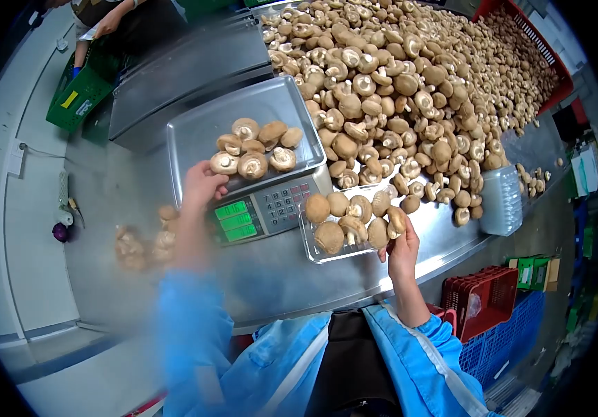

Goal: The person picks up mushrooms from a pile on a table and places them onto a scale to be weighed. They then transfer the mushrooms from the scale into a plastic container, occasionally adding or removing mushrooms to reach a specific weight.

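Observation:
My left hand (205,185) is at the front left edge of the weighing scale's metal pan (194,132), fingers loosely bent and nothing visible in them. Its fingertips are close to a shiitake mushroom (224,163); whether they touch cannot be told. Several more mushrooms lie grouped on the pan, some stem side up. Below the pan, the scale's keypad and green display (235,221) face me. My right hand (402,256) grips the right end of a clear plastic tray (320,257) filled with shiitakes. One mushroom (396,221) sits right at those fingers.
A large shiitake heap (396,83) covers the table's far right, with a red crate (549,62) behind. Stacked clear trays (502,201) stand right. Blurred mushrooms (132,249) lie left of the scale. Another person's hand (109,22) is above a green crate (80,97).

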Motion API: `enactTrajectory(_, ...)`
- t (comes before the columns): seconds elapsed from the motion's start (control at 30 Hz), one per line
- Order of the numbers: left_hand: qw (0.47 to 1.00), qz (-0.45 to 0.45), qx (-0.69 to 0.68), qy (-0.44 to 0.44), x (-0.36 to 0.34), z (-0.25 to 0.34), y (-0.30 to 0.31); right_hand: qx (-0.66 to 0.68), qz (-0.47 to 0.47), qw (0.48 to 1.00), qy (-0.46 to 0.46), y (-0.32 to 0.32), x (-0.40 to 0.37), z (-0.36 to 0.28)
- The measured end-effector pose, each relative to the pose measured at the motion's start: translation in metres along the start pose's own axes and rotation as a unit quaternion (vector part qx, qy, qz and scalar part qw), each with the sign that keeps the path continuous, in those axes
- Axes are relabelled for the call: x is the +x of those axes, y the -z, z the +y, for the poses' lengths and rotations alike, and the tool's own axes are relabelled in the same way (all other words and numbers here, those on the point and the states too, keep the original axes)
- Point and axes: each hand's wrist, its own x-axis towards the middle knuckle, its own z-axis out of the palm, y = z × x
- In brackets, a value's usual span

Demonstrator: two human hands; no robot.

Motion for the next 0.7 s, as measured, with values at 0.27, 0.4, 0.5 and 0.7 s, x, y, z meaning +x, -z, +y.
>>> enactTrajectory(0.27, 0.957, -0.071, -0.28, 0.002, -0.019, -0.005, 0.001, -0.03, 0.011, 0.999, 0.01, 0.004, -0.006, -0.003)
enactTrajectory(0.4, 0.914, -0.104, -0.39, -0.036, -0.03, -0.016, 0.006, -0.033, 0.026, 0.999, 0.01, 0.002, -0.006, -0.011)
enactTrajectory(0.5, 0.894, -0.077, -0.437, -0.055, -0.026, -0.025, 0.016, -0.015, -0.004, 1.0, 0.005, -0.007, 0.002, -0.021)
enactTrajectory(0.7, 0.857, 0.006, -0.496, -0.137, 0.006, -0.005, 0.055, 0.003, -0.027, 1.0, 0.011, -0.072, 0.044, -0.04)
